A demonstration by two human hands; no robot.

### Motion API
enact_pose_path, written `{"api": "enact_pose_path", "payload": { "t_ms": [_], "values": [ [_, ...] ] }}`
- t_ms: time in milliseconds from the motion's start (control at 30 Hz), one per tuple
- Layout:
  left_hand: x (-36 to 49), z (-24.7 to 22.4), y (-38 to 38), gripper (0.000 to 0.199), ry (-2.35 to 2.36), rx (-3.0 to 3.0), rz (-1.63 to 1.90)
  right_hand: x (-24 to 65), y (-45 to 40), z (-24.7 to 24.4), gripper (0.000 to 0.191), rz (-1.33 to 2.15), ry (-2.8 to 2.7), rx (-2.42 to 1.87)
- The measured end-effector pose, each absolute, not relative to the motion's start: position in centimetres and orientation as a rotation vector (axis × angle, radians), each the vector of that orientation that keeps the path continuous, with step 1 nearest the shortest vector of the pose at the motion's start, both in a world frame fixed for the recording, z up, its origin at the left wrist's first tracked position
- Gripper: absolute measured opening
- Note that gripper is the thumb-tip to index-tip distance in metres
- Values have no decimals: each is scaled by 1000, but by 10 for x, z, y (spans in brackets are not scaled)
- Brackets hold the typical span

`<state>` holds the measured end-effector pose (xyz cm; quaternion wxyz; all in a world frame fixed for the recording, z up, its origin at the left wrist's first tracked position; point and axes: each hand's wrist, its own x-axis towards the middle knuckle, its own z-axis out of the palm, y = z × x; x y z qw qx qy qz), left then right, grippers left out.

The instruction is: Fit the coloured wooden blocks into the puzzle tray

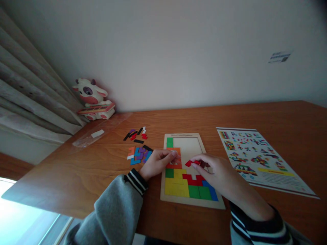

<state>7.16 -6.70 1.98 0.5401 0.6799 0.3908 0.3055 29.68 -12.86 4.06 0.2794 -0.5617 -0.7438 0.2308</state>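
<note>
A wooden puzzle board (187,203) lies before me, with green, orange, yellow, red and blue pieces fitted along its left side and lower part. Between thumb and fingers, my right hand (208,166) pinches a red puzzle piece (189,163) just above the board's bare middle. My left hand (160,161) is over the board's left edge, beside the orange pieces (176,165). Its thumb and fingertips are pressed together; whether something small sits in them I cannot make out. Below the held piece, a red piece (192,181) lies in the board above two green ones.
Loose coloured pieces (140,156) lie left of the board, with more small black, red, white and purple ones (135,135) behind them. A printed pattern sheet (265,163) lies at the right. A cow toy (95,100) and a clear plastic bag (89,139) are at the back left.
</note>
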Motion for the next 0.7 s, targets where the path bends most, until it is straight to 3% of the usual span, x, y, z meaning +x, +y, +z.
{"api": "enact_pose_path", "payload": {
  "t_ms": [700],
  "values": [
    [73,27,-68,48,913,1462,811,295,-130,41,22,552,-1999,-1485]
  ]
}}
